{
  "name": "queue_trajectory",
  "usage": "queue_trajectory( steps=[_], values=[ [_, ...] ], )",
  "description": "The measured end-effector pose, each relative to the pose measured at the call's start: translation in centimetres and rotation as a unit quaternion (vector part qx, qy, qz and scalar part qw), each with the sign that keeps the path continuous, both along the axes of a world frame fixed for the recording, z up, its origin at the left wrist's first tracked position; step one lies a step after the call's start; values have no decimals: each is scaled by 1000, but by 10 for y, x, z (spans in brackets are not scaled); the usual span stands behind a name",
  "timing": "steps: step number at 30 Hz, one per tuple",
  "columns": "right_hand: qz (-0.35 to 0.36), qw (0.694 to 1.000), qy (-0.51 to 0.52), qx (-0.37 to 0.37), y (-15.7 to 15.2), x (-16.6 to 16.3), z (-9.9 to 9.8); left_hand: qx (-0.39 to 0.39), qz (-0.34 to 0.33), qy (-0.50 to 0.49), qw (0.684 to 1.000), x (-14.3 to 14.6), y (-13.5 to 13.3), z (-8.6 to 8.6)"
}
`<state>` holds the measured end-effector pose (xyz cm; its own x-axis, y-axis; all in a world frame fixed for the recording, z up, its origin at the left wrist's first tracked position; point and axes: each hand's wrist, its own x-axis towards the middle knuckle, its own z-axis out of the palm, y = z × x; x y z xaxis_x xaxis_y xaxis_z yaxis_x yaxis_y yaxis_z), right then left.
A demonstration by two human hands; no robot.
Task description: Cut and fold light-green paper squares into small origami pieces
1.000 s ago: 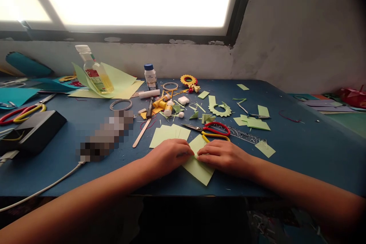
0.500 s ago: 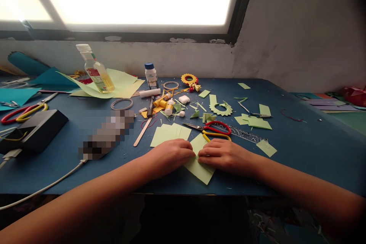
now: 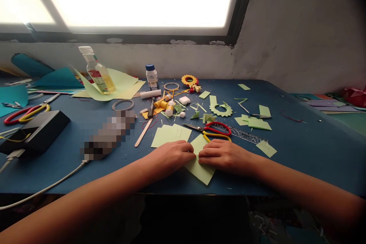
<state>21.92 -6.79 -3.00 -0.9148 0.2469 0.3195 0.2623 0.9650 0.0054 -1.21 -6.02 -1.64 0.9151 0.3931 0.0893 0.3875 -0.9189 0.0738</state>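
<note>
Close to the table's front edge lies a light green paper (image 3: 202,172), with both hands on it. My left hand (image 3: 177,155) is closed, its fingers pinching the paper near its middle. Opposite it, my right hand (image 3: 221,154) presses curled fingers on the same paper, almost meeting the left fingertips. The hands cover part of the paper, so its folds are partly hidden. Just beyond my right hand lie scissors (image 3: 219,129) with one red and one yellow handle. More green paper sheets (image 3: 168,134) lie beyond my left hand.
A clear ruler (image 3: 248,135) lies under the scissors. Farther back are a green paper ring (image 3: 222,109), a yellow paper ring (image 3: 189,80), a blue-capped bottle (image 3: 151,77) and a tilted oil bottle (image 3: 100,76). A wooden stick (image 3: 143,133), black box (image 3: 37,131) and white cable (image 3: 51,188) lie left.
Both hands keep nearly the same place on the green paper. The view has shifted very slightly; nothing else has visibly moved.
</note>
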Motion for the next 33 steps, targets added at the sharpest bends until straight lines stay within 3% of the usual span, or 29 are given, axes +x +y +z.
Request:
queue_trajectory(
  steps=[4,10,14,25,33],
  values=[
    [-4,1000,20,-15,0,-2,2,2,-4,7,1000,0,-4,0],
    [-6,999,19,-50,-1,-2,2,-22,84,-27,996,-8,-11,-4],
    [-10,998,23,-61,0,-2,1,-19,105,-65,992,-10,-12,-4],
    [-32,995,52,-79,-2,-1,0,100,26,4,995,-1,-13,-4],
    [-88,991,51,-90,-11,11,6,16,46,-5,999,-5,-14,6]
  ],
)
